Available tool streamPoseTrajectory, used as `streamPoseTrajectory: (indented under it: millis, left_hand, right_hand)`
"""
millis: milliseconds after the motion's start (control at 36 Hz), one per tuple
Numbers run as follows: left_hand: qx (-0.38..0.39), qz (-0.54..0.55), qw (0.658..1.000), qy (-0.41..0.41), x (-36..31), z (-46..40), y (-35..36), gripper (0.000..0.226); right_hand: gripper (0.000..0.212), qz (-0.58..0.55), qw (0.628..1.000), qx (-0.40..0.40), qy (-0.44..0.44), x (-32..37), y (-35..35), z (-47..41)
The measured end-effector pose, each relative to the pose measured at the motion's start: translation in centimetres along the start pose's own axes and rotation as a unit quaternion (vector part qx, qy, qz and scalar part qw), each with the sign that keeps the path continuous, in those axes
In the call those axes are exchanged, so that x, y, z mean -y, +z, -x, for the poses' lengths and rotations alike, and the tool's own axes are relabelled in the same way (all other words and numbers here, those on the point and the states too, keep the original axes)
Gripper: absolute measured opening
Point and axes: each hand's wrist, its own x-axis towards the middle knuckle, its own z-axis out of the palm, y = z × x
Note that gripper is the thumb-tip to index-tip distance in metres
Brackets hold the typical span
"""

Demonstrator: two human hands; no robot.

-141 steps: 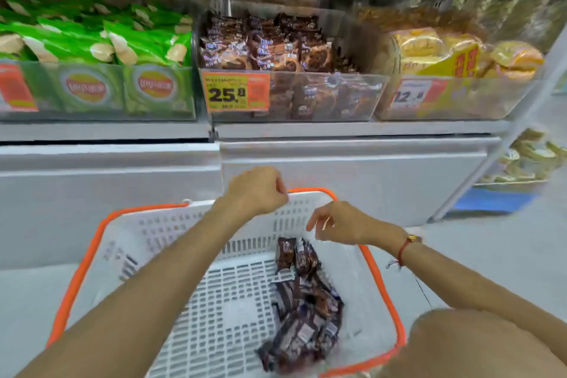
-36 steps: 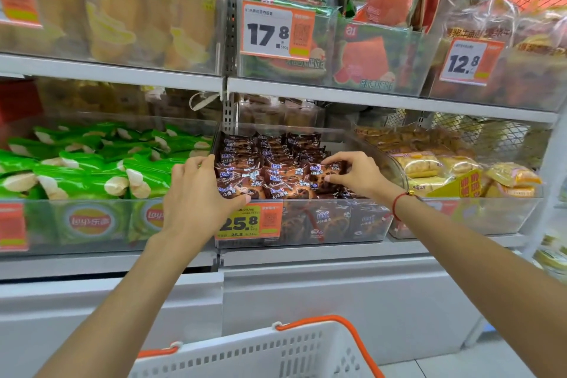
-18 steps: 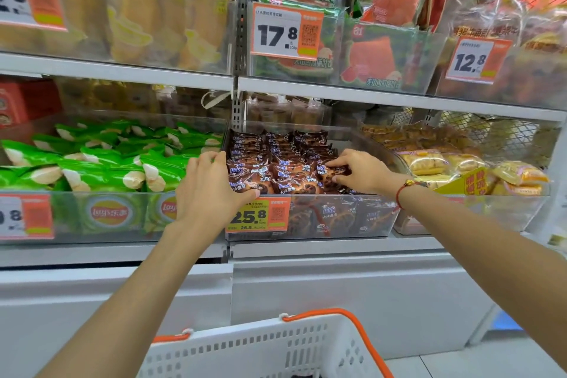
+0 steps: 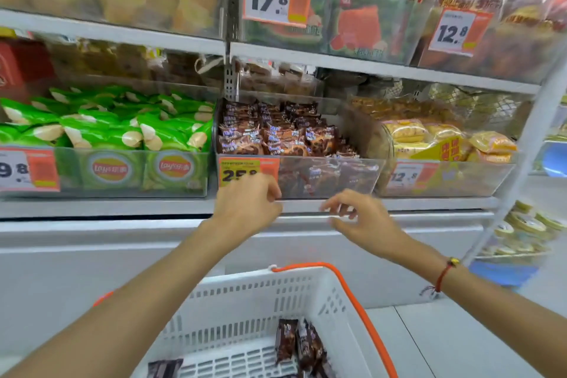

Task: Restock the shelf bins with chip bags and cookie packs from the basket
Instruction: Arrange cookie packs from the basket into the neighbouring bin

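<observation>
A clear shelf bin (image 4: 331,178) in the middle holds many brown cookie packs (image 4: 276,135). Both hands hang in front of the bin, below its front wall. My left hand (image 4: 245,205) has loosely curled fingers and holds nothing; it covers part of the yellow price tag. My right hand (image 4: 359,218) is relaxed with spread fingers and is empty too. Below them stands the white basket (image 4: 245,294) with an orange rim, and a few brown cookie packs (image 4: 299,344) lie in it. Green chip bags (image 4: 122,126) fill the bin (image 4: 107,172) to the left.
A bin of yellow cake packs (image 4: 429,138) sits to the right. The upper shelf (image 4: 368,70) carries bins of red and yellow snack bags with price tags. A white cabinet front (image 4: 92,255) runs beneath the shelf. Grey floor shows at the lower right.
Both hands have pulled out of the cookie bin and dropped to below its front wall, empty. The view has tilted down, showing more of the basket.
</observation>
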Motion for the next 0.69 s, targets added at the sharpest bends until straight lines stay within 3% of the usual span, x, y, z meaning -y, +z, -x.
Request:
streamPoseTrajectory:
  millis: [139, 278, 389, 444, 472, 528, 583, 639, 694]
  left_hand:
    - [0.181, -0.029, 0.983, -0.014, 1.1, 3.2, 6.9, 0.019]
    - [0.346, -0.058, 0.936, -0.021, 2.4, 6.3, 13.3, 0.028]
    - [0.429, -0.007, 0.901, -0.068, 4.0, 9.1, 19.7, 0.016]
    - [0.468, -0.004, 0.881, -0.076, 4.6, 11.1, 22.8, 0.008]
    - [0.489, 0.003, 0.868, -0.083, 4.9, 12.1, 24.2, 0.01]
    - [0.532, 0.021, 0.842, -0.088, 5.2, 14.1, 26.3, 0.01]
    - [0.557, 0.061, 0.823, -0.095, 5.4, 16.0, 27.7, 0.025]
    - [0.55, 0.119, 0.819, -0.108, 5.4, 17.5, 28.7, 0.049]
    - [0.52, 0.146, 0.835, -0.109, 5.5, 18.5, 29.9, 0.058]
  right_hand:
    - [0.018, -0.008, 0.982, 0.165, 0.094, -1.7, 6.1, 5.8]
    - [0.023, 0.014, 0.943, 0.3, 0.145, -3.2, 11.2, 9.6]
    - [0.033, 0.076, 0.877, 0.451, 0.148, -4.3, 15.0, 12.2]
    - [0.027, 0.118, 0.845, 0.505, 0.132, -4.7, 16.7, 13.3]
    - [0.016, 0.149, 0.835, 0.518, 0.113, -4.9, 17.5, 13.9]
    - [0.024, 0.198, 0.814, 0.539, 0.085, -4.9, 18.3, 15.0]
    - [0.008, 0.24, 0.805, 0.539, 0.064, -5.2, 19.3, 16.1]
    - [0.027, 0.265, 0.811, 0.519, 0.05, -5.6, 20.4, 17.0]
    - [0.035, 0.255, 0.821, 0.509, 0.038, -5.7, 21.0, 17.4]
